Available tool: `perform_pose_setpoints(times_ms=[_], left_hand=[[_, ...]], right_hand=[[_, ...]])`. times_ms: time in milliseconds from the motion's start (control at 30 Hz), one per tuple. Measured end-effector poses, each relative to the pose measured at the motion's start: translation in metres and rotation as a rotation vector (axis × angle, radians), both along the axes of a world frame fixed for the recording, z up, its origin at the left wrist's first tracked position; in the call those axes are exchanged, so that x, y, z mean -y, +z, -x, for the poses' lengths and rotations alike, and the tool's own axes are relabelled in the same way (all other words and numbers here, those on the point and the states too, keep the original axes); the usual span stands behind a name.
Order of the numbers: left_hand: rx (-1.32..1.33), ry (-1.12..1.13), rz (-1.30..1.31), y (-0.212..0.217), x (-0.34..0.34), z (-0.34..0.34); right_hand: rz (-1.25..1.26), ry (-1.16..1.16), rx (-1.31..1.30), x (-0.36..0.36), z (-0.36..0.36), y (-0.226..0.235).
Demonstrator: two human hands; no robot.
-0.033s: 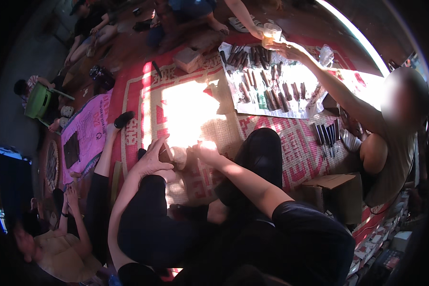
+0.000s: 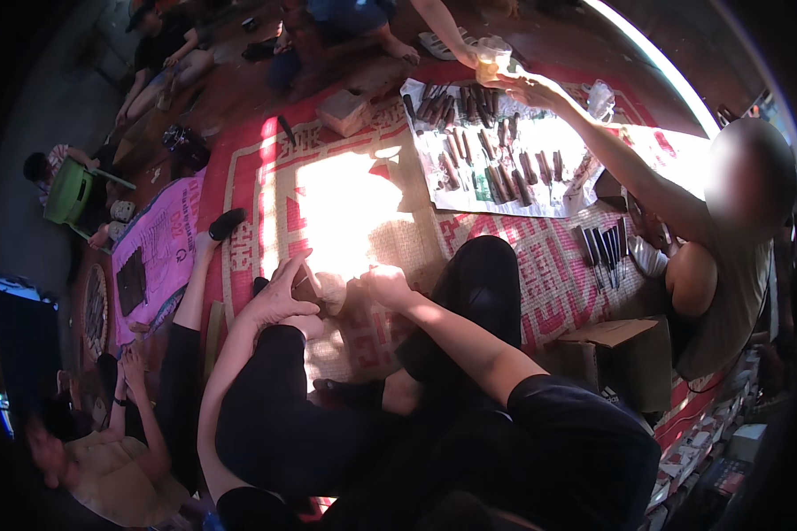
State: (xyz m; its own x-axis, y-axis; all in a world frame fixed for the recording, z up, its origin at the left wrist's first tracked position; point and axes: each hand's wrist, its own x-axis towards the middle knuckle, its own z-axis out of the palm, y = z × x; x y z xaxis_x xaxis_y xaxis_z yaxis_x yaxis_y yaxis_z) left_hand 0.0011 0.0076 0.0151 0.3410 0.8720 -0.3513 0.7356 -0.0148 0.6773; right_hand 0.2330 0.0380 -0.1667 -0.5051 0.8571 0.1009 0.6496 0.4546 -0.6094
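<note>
My left hand [image 2: 283, 296] curves around a flat brown piece [image 2: 310, 279], its fingers along the top and its thumb lower down. Right beside that piece is a pale, rounded block [image 2: 332, 292], low over the mat between my hands. My right hand [image 2: 385, 285] is closed like a fist just to the right of the block. Whatever lies inside that fist is hidden, and strong sunlight washes out the spot. Both forearms reach in over my bent legs.
Rows of dark-handled tools [image 2: 505, 168] lie on a white sheet [image 2: 558, 202], with several blades [image 2: 602, 252] nearer. At right, a person's arm [image 2: 629, 159] reaches toward a cup [image 2: 491, 60], where another hand meets it. A cardboard box [image 2: 629, 354], brick [image 2: 344, 112] and pink sack [image 2: 164, 230] stand around.
The whole view has shifted slightly. The cup between the two other people's hands has moved a little to the left. My hands keep the same pose.
</note>
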Motion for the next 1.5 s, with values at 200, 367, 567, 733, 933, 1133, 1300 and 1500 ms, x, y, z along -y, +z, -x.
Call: perform_pose_setpoints(times_ms=[200,367,567,733,933,1133,1300,1500], left_hand=[[-0.156,-0.147,0.029,0.059,-0.015,-0.003],[-0.146,0.029,-0.095,0.15,-0.007,-0.018],[-0.214,-0.087,-0.393,0.247,0.045,-0.079],[-0.32,-0.112,-0.426,0.289,0.094,-0.105],[-0.494,-0.123,-0.428,0.313,0.115,-0.108],[-0.594,-0.092,-0.464,0.324,0.127,-0.12],[-0.58,-0.128,-0.411,0.313,0.124,-0.113],[-0.495,0.04,-0.324,0.308,0.137,-0.109]], right_hand=[[0.163,-0.141,-0.115,0.025,-0.04,0.041],[0.266,-0.129,-0.095,0.038,-0.047,0.055],[0.117,-0.073,-0.101,0.045,-0.056,0.021],[0.125,-0.092,-0.047,0.05,-0.062,0.022],[0.141,-0.148,-0.078,0.058,-0.076,0.048],[0.04,-0.17,-0.174,0.061,-0.069,0.047],[0.171,-0.164,-0.19,0.049,-0.075,0.039],[0.139,-0.314,-0.425,0.042,-0.078,0.038]])
